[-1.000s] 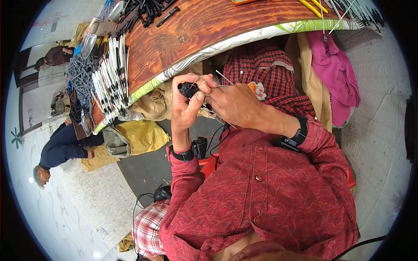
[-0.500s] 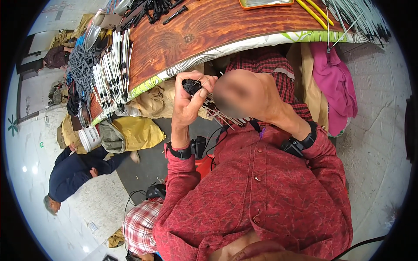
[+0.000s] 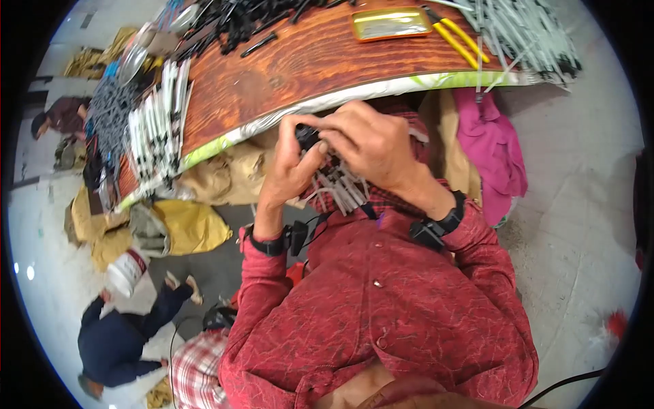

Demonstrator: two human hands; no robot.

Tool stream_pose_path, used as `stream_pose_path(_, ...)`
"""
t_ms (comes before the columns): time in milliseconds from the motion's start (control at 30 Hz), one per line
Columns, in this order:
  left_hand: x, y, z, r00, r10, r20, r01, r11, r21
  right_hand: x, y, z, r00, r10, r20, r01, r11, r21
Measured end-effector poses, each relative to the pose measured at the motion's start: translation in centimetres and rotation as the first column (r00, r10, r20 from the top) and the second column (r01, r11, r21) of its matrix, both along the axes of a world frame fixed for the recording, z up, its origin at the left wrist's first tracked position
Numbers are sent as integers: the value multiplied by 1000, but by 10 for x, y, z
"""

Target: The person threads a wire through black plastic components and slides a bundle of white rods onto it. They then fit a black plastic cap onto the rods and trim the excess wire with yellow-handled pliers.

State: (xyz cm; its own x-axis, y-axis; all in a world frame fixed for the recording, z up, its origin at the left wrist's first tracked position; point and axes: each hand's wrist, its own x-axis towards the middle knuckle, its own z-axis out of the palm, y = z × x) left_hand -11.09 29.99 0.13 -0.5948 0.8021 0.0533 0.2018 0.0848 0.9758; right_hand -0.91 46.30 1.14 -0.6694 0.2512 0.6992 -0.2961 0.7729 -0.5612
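My left hand (image 3: 289, 167) is wrapped round a bundle of pale strips (image 3: 342, 189) with black ends, held just off the table's near edge. The bundle's black end (image 3: 307, 138) shows between thumb and forefinger, while the strips fan downward toward my lap. Against that end, my right hand (image 3: 373, 146) has its fingers bent and pinched together. What the right fingertips grip, if anything, is too small to make out.
The wooden table (image 3: 238, 95) bears black parts (image 3: 238, 24), an orange tray (image 3: 392, 26), yellow-handled pliers (image 3: 460, 41) and heaps of pale strips (image 3: 160, 123). A magenta cloth (image 3: 487, 150) hangs at the right. Beyond a yellow sack (image 3: 194, 225), a person bends by a white bucket (image 3: 127, 273).
The view has shifted, and more of the table shows. My right hand has drawn in against the bundle's black end. At the left, the person in dark clothes has moved beside the bucket.
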Motion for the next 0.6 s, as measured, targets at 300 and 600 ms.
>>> stream_pose_path(300,2,25,2,986,-63,-153,60,998,-25,9,13,1,987,-82,140,85,996,-14)
stream_pose_path(600,5,31,-6,984,-171,-52,177,974,141,1,104,3,932,131,337,28,903,-428)
